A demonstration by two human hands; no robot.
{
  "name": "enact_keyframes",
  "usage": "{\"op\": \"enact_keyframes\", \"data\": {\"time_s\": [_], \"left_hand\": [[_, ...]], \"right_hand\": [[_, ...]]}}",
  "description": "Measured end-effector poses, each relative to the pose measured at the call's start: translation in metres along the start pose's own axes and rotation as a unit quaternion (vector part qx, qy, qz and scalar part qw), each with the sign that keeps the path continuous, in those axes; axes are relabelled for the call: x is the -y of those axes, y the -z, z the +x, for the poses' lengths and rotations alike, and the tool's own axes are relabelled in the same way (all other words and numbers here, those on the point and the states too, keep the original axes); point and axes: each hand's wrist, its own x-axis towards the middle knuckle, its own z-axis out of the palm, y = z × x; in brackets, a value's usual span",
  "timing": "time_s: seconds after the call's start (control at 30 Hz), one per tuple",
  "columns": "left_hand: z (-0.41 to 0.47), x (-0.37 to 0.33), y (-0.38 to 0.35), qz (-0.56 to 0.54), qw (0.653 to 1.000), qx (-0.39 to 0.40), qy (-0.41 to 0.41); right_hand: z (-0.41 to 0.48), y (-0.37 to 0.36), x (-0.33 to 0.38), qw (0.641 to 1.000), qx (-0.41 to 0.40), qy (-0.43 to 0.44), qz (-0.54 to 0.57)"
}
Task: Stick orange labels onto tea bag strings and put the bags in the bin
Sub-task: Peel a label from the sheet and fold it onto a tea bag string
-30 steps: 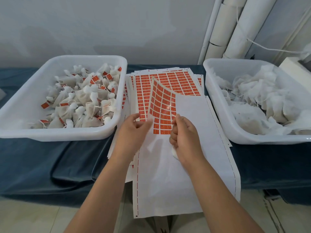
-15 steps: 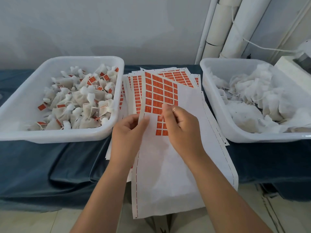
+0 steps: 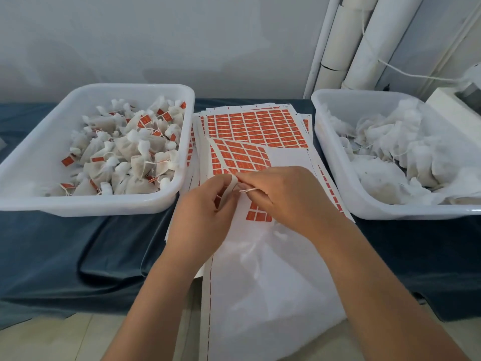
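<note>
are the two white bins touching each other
Apart: the head view shows the label sheets lying in the gap between the left bin and the right bin.

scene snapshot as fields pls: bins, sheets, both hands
left bin: tea bags with orange labels
right bin: white bags, no labels seen
centre: stacked label sheets; top sheet partly used, far corner curled
left hand: pinches top sheet
right hand: pinches string
table cover: dark blue cloth
</note>
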Motion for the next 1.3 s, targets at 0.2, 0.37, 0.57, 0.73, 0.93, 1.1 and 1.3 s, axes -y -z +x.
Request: {"op": "enact_keyframes", "data": {"time_s": [0.2,0.37,0.57,0.73,0.93,1.1,1.3], "left_hand": [[-0.001,-0.003,0.003,0.021,1.0,0.002,-0.002],[-0.007,-0.002,-0.003,-0.019,1.0,-0.005,0.005],[-0.011,-0.003,-0.008,-0.037,0.999,-0.023,-0.006],[-0.01,-0.002,-0.011,-0.034,0.999,-0.036,-0.002],[-0.01,0.0,-0.015,-0.12,0.99,-0.04,0.066],[-0.004,0.013,-0.019,-0.218,0.961,-0.048,0.164],[0.016,0.027,-0.025,-0.017,0.984,-0.043,0.174]], "right_hand": [[-0.004,-0.006,-0.004,0.997,-0.042,0.05,-0.03],[-0.014,-0.016,-0.005,0.996,-0.088,0.028,-0.016],[-0.02,-0.025,-0.001,0.993,-0.108,-0.038,0.036],[-0.022,-0.027,-0.001,0.992,-0.128,-0.008,-0.01],[-0.021,-0.031,0.009,0.96,-0.189,-0.156,0.134],[-0.019,-0.02,0.013,0.795,-0.23,-0.383,0.41],[-0.025,-0.01,0.007,0.611,-0.231,-0.467,0.597]]}}
